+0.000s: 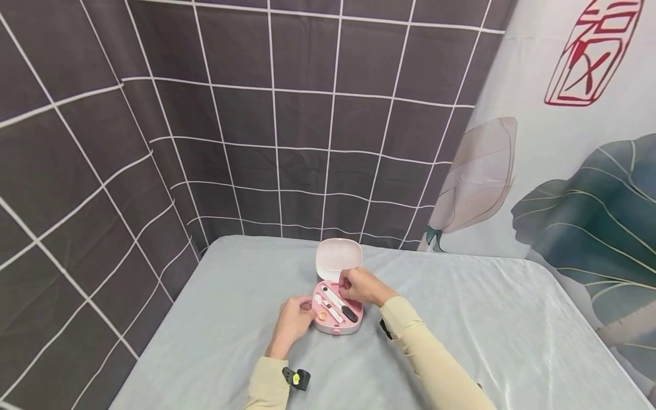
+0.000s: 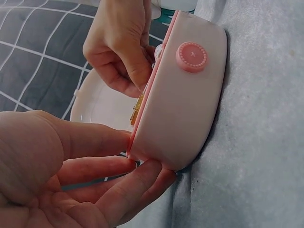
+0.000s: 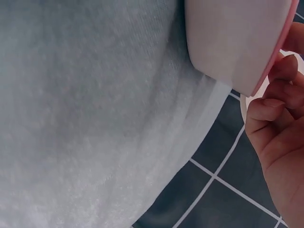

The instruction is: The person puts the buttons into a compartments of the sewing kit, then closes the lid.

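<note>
A pink-and-white case (image 1: pixel 335 329), which looks like a sewing kit, stands on the cloth with its white lid (image 1: pixel 338 254) raised at the back. In its pink tray lie a long tool with a black end (image 1: pixel 349 313), a slim white piece (image 1: pixel 334 313) and a small orange round thing (image 1: pixel 322 315). My left hand (image 1: pixel 297 316) grips the case's left side, thumb at the pink rim and fingers against the wall. With fingers curled, my right hand (image 1: pixel 361 285) reaches into the tray's right rear; I cannot tell whether it pinches anything.
A pale blue-grey cloth (image 1: pixel 435 319) covers the table. Behind it hangs a dark curtain with white grid lines (image 1: pixel 302 119), and at the right a white one with a leaf print (image 1: pixel 599 210). A round pink clasp (image 2: pixel 192 56) juts from the case's front.
</note>
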Available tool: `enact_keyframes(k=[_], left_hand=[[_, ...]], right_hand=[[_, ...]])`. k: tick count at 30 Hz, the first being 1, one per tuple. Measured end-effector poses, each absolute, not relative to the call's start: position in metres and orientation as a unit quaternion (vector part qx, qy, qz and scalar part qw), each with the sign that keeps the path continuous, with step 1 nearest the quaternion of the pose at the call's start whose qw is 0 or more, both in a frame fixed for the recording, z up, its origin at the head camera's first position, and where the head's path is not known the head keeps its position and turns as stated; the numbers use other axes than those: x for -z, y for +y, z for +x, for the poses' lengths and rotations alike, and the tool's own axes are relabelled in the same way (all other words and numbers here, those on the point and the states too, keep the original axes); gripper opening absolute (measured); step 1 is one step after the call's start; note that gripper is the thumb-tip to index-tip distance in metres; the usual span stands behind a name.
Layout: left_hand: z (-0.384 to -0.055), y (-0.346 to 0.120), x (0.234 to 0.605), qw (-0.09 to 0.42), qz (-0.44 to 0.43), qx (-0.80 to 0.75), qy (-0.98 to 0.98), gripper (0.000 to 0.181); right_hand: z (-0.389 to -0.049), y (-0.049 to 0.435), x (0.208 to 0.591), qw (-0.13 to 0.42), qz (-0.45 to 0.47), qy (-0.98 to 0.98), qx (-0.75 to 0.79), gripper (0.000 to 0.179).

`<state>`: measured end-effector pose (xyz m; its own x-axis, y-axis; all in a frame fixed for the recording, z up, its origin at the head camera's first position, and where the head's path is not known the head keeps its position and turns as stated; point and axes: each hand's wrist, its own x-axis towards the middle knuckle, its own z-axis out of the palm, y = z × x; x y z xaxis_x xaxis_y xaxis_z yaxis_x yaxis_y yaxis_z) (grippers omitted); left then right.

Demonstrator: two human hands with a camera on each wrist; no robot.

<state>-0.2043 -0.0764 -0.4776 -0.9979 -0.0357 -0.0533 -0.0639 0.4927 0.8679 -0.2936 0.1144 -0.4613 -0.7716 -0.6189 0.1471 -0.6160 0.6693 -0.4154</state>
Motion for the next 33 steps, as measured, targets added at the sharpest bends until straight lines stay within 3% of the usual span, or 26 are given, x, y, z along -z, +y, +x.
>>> enact_keyframes(k=[22,33], left_hand=[[-0.205,-0.075,0.478,0.026,-0.032,-0.497,0.867,0.031],[-0.203,-0.076,0.478,0.025,-0.032,-0.501,0.864,0.031]], right_hand=[[-0.298,0.113,0.46,0.066,-0.334,0.901,0.268,0.007],[-0.28,0.133,0.457,0.042,-0.309,0.892,0.327,0.003]])
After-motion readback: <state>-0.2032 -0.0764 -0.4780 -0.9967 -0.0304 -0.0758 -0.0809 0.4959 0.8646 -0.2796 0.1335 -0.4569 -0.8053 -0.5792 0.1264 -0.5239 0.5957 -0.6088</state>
